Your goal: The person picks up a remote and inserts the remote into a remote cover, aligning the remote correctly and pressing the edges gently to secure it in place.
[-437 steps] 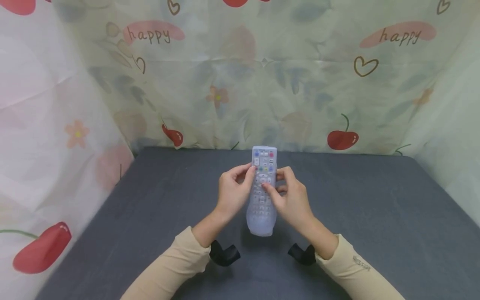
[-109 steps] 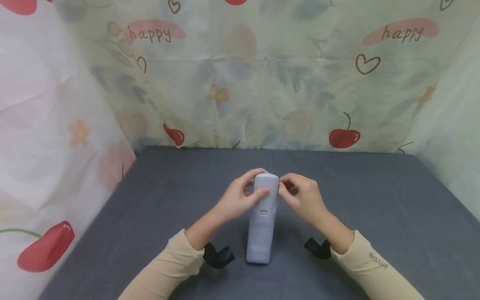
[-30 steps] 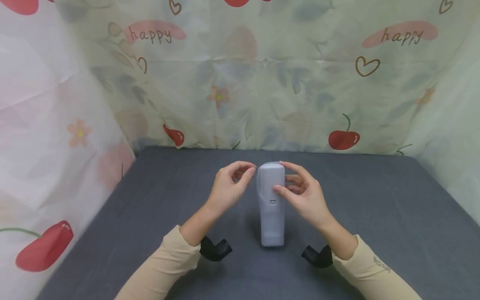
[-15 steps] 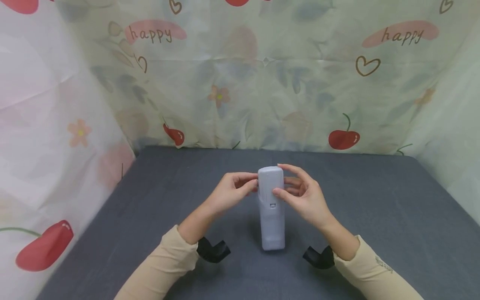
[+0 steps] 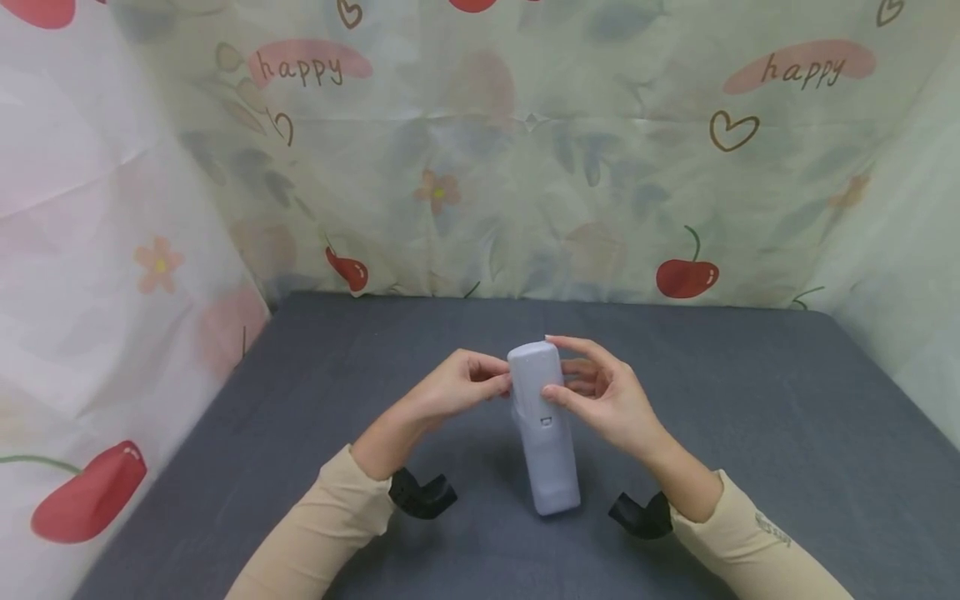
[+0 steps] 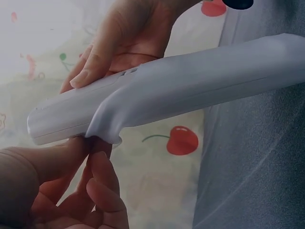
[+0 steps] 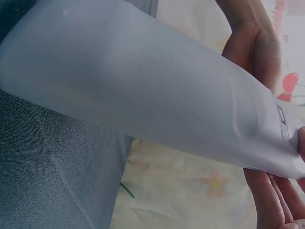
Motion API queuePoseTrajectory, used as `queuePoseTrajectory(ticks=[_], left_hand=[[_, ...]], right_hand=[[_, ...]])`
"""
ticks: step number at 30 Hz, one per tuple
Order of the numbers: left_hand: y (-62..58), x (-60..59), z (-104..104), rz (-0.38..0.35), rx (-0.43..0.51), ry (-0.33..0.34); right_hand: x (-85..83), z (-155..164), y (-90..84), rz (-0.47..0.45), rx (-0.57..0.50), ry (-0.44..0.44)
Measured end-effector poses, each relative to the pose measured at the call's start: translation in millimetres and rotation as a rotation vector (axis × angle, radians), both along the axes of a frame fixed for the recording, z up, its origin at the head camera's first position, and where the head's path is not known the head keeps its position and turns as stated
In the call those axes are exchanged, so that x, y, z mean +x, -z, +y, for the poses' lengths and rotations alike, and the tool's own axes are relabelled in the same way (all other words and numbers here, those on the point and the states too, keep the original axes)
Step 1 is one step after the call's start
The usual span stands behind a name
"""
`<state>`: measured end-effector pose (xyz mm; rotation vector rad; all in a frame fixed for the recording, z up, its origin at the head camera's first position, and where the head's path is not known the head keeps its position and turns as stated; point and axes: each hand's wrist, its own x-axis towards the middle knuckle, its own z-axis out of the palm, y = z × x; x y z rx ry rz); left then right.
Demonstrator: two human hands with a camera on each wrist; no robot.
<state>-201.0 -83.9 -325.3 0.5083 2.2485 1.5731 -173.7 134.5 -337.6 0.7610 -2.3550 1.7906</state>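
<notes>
A remote control (image 5: 534, 375) is held back side toward me, tilted with its top end to the left, in a translucent silicone sleeve (image 5: 553, 479). The sleeve covers its lower part; the top end (image 6: 62, 114) is bare in the left wrist view. There, the sleeve's edge is bunched, and my left hand (image 5: 457, 383) pinches it between thumb and fingers. My right hand (image 5: 607, 392) holds the remote's upper part, thumb on the back near a small latch and index finger at the top end. The buttons face away, hidden. Smooth sleeve (image 7: 143, 86) fills much of the right wrist view.
A dark grey cloth-covered table (image 5: 375, 350) lies beneath. Patterned curtains (image 5: 480, 167) with cherries and hearts enclose it behind and at the sides. A black wrist mount (image 5: 422, 493) sticks out from the left sleeve cuff, another black mount (image 5: 642, 515) from the right.
Long before, the remote showed its buttons; now its back. In the last second, my left hand has taken the sleeve's edge, the sleeve has come off the top, and the remote has tilted left.
</notes>
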Motion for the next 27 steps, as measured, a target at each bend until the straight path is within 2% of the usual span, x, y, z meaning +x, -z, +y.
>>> queuePoseTrajectory(ticks=[4, 9, 12, 16, 21, 24, 27], left_hand=[[1.1, -0.8, 0.0, 0.001, 0.010, 0.012], [2.0, 0.3, 1.5, 0.058, 0.021, 0.009], [2.2, 1.2, 4.6, 0.077, 0.025, -0.056], [0.3, 3.3, 11.6, 0.096, 0.053, -0.195], [-3.6, 5.4, 19.7, 0.120, 0.173, -0.347], [-5.1, 5.6, 22.1, 0.117, 0.263, -0.406], [-5.7, 7.0, 23.2, 0.130, 0.302, -0.441]], right_hand=[[0.4, 0.5, 0.7, -0.003, 0.009, -0.015], [-0.4, 1.0, 1.6, -0.001, 0.005, -0.025], [-1.7, 1.3, 1.1, 0.003, 0.007, -0.025], [-3.4, 1.0, -0.2, 0.018, 0.024, -0.018], [-5.2, -0.7, -1.3, 0.020, 0.039, -0.013], [-5.1, -1.8, -1.5, 0.008, 0.057, -0.007], [-4.1, -2.2, -2.0, -0.009, 0.082, -0.008]])
